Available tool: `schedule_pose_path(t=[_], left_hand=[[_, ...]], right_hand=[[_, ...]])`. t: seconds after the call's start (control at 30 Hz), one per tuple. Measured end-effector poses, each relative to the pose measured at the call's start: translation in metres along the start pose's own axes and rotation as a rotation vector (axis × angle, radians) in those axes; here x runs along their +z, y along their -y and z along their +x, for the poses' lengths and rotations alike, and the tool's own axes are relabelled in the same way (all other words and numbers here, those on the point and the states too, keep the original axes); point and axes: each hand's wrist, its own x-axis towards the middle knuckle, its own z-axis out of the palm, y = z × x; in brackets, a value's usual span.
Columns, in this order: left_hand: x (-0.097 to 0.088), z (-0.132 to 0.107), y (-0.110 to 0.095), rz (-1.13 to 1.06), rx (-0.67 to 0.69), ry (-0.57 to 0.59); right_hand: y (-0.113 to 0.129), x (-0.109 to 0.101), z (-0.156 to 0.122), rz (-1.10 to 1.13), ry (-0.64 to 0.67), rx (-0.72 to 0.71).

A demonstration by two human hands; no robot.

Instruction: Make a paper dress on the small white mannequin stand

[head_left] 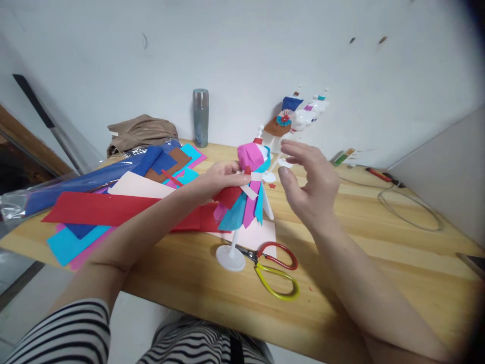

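A small white mannequin on a stand wears a paper dress of pink, teal and red strips with a white band at the waist. My left hand is closed on the dress at its waist, holding the figure tilted. Just to the right of the dress, my right hand hovers with its fingers spread and nothing in it. Scissors with one red and one yellow handle lie on the wooden table beside the stand's round base.
Sheets of red, blue, teal and pink paper cover the table's left side, with a clear plastic sleeve. A grey flask and brown cloth sit at the back. Other dressed mannequins stand by the wall. A wire loop lies right.
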Motion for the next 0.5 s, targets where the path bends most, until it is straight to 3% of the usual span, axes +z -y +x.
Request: schedule_pose_path(t=[0.1, 0.2, 0.3, 0.5], left_hand=[[0.0, -0.003, -0.002, -0.024, 0.089, 0.05], [0.0, -0.001, 0.001, -0.011, 0.143, 0.088], [0.003, 0.002, 0.004, 0.054, 0.154, 0.084], [0.009, -0.005, 0.0, 0.238, 0.149, 0.009]], right_hand=[[0.008, -0.001, 0.003, 0.386, 0.204, 0.28], [0.015, 0.001, 0.005, 0.549, 0.424, 0.337], [0.017, 0.005, 0.004, 0.53, 0.449, 0.367], [0.016, 0.01, -0.002, 0.671, 0.374, 0.513]])
